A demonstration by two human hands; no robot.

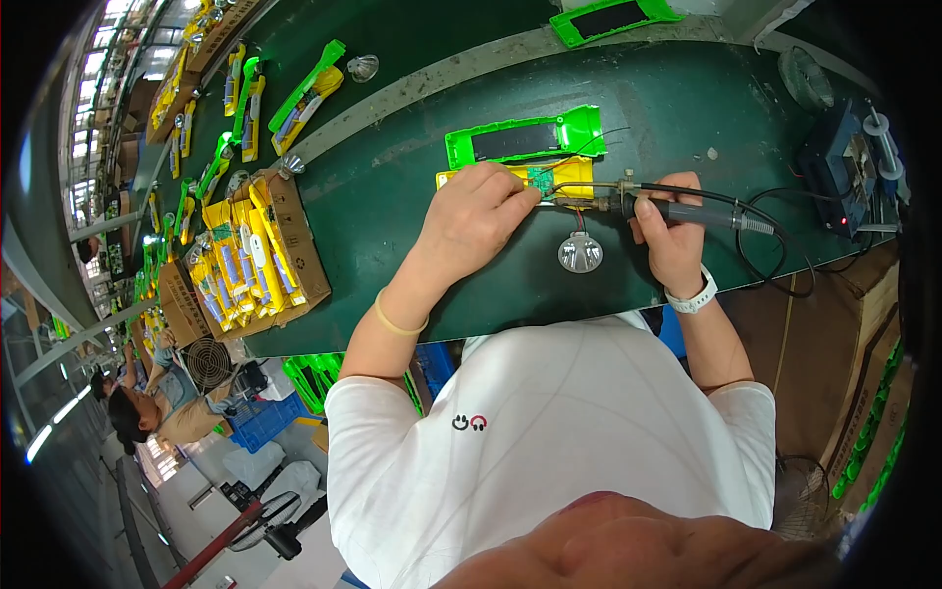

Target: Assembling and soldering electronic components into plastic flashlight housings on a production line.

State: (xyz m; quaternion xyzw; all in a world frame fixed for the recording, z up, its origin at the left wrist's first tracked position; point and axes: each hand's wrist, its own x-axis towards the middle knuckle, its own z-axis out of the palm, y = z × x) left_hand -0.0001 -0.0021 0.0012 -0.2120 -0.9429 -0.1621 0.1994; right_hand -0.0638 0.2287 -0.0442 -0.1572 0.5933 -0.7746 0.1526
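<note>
Green bench top [373, 196], head view: one yellow housing [581, 170] is laid out before the person, its small green circuit board [541, 181] exposed.

Left hand [476, 218]: fingers curled down over the housing; whether anything is pinched between thumb and forefinger cannot be told.

Right hand [670, 236]: closed around the grip of a soldering iron [687, 212], its front end directed toward the board; contact cannot be confirmed.

Reflector lamp [580, 252]: placed nearside of the housing, apparently joined to it by short leads [579, 224].

Green shell [525, 139]: set just beyond, not yet fitted.

Progress, as judged: board seated, lamp seemingly wired; soldering in hand; closing up outstanding. Similar yellow units [260, 260], boards exposed in some, are stacked in a cardboard box [302, 245] at left; whether these are finished cannot be determined.
</note>
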